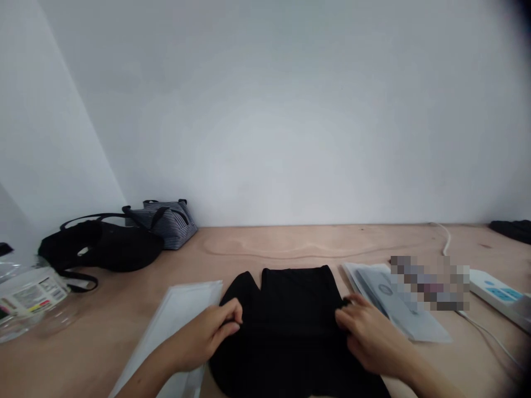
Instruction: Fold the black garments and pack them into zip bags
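A black fabric piece (296, 326) lies flat on the table in front of me, with a V-shaped notch in its far edge and a rounded lobe on the left. My left hand (215, 329) is at its left side, fingers curled and thumb tip near the index finger, closed at the cloth. At the right edge, my right hand (365, 329) pinches the fabric, a dark bit showing at its fingertips. Under my left forearm is a clear plastic sleeve (182, 309). Near my right hand lie some translucent plastic packets (398, 298).
A striped bag (178, 224) stands by the wall beside a black visor-like item (124, 246). At left is a clear labelled plastic container (33, 298). A white power strip (498, 293) and cable (493, 340) lie at right, near a dark item (512, 229) and a blurred-out patch.
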`<state>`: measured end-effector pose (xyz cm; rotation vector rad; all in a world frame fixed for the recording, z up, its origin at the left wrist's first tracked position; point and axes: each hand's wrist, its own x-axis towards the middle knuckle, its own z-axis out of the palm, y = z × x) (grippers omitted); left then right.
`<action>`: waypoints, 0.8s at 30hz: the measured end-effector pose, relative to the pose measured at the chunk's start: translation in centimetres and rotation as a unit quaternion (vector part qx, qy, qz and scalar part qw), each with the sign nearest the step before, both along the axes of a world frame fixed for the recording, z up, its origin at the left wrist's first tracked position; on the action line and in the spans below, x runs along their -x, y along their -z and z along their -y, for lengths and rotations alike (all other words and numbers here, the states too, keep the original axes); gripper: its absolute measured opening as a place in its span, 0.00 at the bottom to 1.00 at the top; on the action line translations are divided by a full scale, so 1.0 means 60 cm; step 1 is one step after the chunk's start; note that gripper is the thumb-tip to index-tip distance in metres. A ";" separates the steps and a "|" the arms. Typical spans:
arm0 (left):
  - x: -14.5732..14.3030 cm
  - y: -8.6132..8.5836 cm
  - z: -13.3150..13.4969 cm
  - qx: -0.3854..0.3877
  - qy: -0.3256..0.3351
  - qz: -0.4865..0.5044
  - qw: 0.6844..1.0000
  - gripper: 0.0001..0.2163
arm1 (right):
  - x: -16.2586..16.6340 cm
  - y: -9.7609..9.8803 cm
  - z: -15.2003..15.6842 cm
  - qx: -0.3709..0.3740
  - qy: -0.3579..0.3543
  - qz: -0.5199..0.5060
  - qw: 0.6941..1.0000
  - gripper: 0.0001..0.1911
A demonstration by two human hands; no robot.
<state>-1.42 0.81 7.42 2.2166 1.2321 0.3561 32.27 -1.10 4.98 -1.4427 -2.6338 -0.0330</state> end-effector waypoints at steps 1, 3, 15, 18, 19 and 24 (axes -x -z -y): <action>0.002 0.000 0.012 0.024 0.005 -0.016 1.000 0.05 | 0.002 -0.003 0.022 0.038 0.012 0.006 0.999 0.11; -0.001 0.000 0.032 0.062 0.020 -0.034 0.997 0.06 | 0.006 -0.006 0.049 0.130 0.041 -0.005 0.991 0.08; -0.087 0.109 0.025 -0.124 -0.006 -0.119 0.985 0.24 | 0.068 0.088 -0.018 0.061 0.016 -0.078 0.995 0.32; -0.088 0.135 0.028 -0.107 -0.015 -0.141 0.984 0.26 | 0.067 0.122 -0.007 0.089 0.015 -0.069 0.994 0.32; -0.088 0.138 0.028 -0.105 -0.017 -0.141 0.984 0.26 | 0.067 0.127 -0.004 0.090 0.016 -0.070 0.993 0.32; -0.088 0.131 0.029 -0.093 -0.015 -0.147 0.985 0.27 | 0.056 0.108 -0.025 0.061 0.073 -0.116 0.989 0.23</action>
